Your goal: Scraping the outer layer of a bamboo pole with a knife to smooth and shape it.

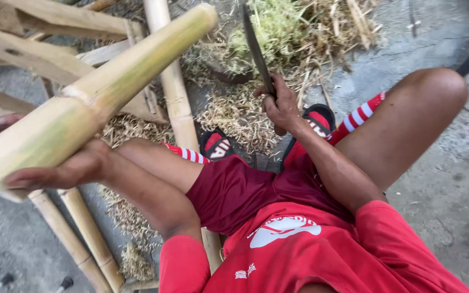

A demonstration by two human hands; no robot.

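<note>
My left hand (66,171) grips the thick end of a green-yellow bamboo pole (104,87), which slants up and away toward the top centre. My right hand (280,106) is closed around the handle of a long dark knife (256,49); its blade points up and away, to the right of the pole and not touching it. I sit with knees bent, in a red shirt and dark red shorts, black-and-red sandals on my feet.
Several bamboo poles (175,87) lie on the concrete floor (451,206), some under my left leg. A wooden frame (33,54) stands at the upper left. A heap of straw-like bamboo shavings (289,27) lies beyond my feet.
</note>
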